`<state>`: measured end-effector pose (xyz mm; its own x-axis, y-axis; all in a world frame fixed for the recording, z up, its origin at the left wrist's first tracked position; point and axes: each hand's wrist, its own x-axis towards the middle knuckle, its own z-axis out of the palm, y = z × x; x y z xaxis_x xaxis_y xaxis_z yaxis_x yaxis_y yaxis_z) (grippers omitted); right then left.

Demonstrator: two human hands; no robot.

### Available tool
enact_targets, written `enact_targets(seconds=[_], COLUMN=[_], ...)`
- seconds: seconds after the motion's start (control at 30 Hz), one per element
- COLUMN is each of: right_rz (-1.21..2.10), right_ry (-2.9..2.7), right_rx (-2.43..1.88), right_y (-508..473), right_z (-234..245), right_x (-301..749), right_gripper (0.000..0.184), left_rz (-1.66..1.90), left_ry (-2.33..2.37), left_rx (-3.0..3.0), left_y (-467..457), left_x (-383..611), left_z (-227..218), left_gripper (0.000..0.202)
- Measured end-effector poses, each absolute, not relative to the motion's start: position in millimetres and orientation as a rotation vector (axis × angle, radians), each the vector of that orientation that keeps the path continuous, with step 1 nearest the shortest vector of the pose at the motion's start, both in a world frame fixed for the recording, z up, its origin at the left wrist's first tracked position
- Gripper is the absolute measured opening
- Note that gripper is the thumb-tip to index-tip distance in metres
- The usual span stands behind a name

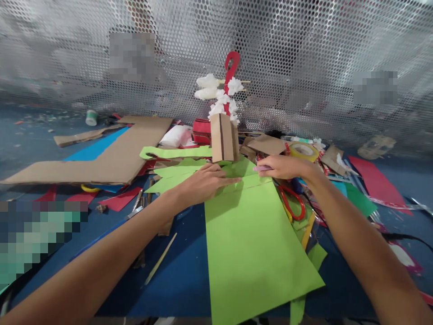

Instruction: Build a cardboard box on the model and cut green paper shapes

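Observation:
A large sheet of light green paper (253,243) lies in front of me, with a crease or line across its upper part. My left hand (211,180) rests on the upper left of the sheet, index finger stretched along the paper. At the upper right, my right hand (279,167) pinches a small lilac object (262,168), whose kind I cannot make out. Just beyond my hands stands a cardboard block (221,137) with a red paper hook (232,65) and white crumpled tufts (221,97) above it. A spiky green paper cut-out (179,174) lies beside my left hand.
Red-handled scissors (301,203) sit right of the sheet. A yellow tape roll (304,151) and cardboard scraps lie behind my right hand. A large cardboard piece (118,155) is at left, a wooden stick (160,259) nearer. A perforated metal panel (287,58) closes off the back.

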<state>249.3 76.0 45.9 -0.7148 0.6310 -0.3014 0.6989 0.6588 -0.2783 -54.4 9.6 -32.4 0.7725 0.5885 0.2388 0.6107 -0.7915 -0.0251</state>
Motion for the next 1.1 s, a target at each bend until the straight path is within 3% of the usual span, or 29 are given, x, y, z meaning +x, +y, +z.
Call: enact_targets(seconds=[0.17, 0.53, 1.1], right_rz=[-0.595, -0.854, -0.737], right_ry=[2.701, 2.855, 2.711], right_rx=[1.098, 0.961, 0.999], right_y=[80, 85, 83], right_z=[44, 41, 43], right_x=[254, 260, 255], right_gripper=[0.031, 0.031, 0.023], left_rz=[-0.418, -0.467, -0.242], left_ry=[-1.070, -1.185, -0.902], left_rx=[-2.912, -3.033, -2.674], left_y=[14, 20, -12], left_x=[-55, -57, -30], left_z=[-35, -31, -17], left_gripper=[0.046, 0.043, 0.032])
